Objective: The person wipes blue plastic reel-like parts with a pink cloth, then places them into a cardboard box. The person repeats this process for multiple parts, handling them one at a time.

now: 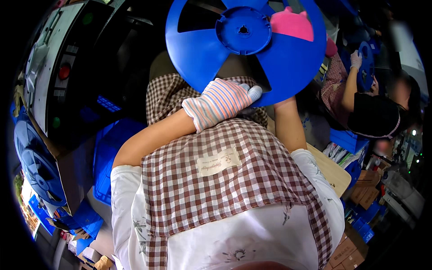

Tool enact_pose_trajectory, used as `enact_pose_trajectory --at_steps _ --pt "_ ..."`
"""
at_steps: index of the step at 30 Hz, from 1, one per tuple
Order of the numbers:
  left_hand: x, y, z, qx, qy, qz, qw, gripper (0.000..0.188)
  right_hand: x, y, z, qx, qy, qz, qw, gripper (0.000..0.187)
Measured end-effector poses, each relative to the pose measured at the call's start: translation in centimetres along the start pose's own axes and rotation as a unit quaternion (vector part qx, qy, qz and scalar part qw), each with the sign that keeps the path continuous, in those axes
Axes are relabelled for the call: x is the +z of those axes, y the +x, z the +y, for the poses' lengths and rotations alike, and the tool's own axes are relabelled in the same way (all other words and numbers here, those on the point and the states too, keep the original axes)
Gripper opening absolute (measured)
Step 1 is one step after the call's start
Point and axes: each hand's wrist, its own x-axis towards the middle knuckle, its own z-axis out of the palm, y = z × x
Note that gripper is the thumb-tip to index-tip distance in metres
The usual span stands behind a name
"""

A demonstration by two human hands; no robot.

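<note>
A large blue plastic reel (288, 67) with wide cut-outs and a round hub is held up before my lap. My left hand (225, 100), in a striped knit glove, grips the reel's near rim, its thumb lying against the rim. From the right, my bare forearm (289, 123) reaches up behind the reel. That edge hides my right hand, so its fingers do not show. Through one cut-out a pink rounded thing (292, 24) shows beyond the reel.
At the left stand a machine panel with a red button (64, 71), a cardboard box (72, 175) beside stacked blue reels (38, 166), and a blue crate (105, 157). On the right, a co-worker (373, 110) holds another blue reel (366, 67), near a wooden stool (330, 168) and cartons.
</note>
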Motion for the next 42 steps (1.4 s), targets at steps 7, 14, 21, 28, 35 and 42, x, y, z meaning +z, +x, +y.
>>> enact_pose_trajectory --at_steps 7,14,21,28,35,42 --pt "1.4 0.1 0.1 0.021 -0.017 0.086 0.996 0.034 0.8 -0.5 -0.3 0.004 0.008 -0.027 1.000 0.052" --pt "0.9 0.3 0.5 0.018 0.014 0.057 0.998 0.036 1.5 -0.6 -1.0 -0.003 0.013 -0.053 0.999 0.054" --pt "-1.9 -1.6 0.2 -0.178 -0.579 0.322 0.727 0.042 0.8 1.4 -8.0 -0.069 -0.077 -0.015 0.995 0.057" --pt "4.6 -3.9 -3.3 -0.308 -0.805 0.312 0.399 0.027 0.3 5.0 2.2 -0.067 -0.744 0.171 0.643 0.031" --pt "5.8 -5.7 -3.6 -0.364 -0.802 0.285 0.379 0.030 -11.1 10.7 7.7 -0.024 -0.934 -0.022 0.355 0.030" --pt "5.9 -5.8 -4.0 -0.364 -0.795 0.329 0.357 0.033 -12.4 10.2 5.8 -0.033 -0.933 -0.003 0.360 0.026"
